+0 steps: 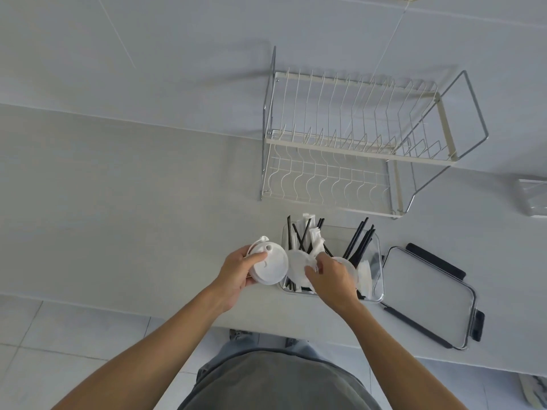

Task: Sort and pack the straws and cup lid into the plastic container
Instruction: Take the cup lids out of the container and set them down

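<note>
A clear plastic container stands near the counter's front edge, holding black straws and white paper-wrapped straws that lean against its sides. My left hand grips a stack of white cup lids just left of the container. My right hand reaches into the container with its fingers closed on another white lid among the straws. A further lid edge shows behind that hand.
The container's clear cover with black clips lies flat to the right. A two-tier wire dish rack stands behind against the tiled wall. A clear box sits at the far right edge. The counter's front edge runs just under my wrists.
</note>
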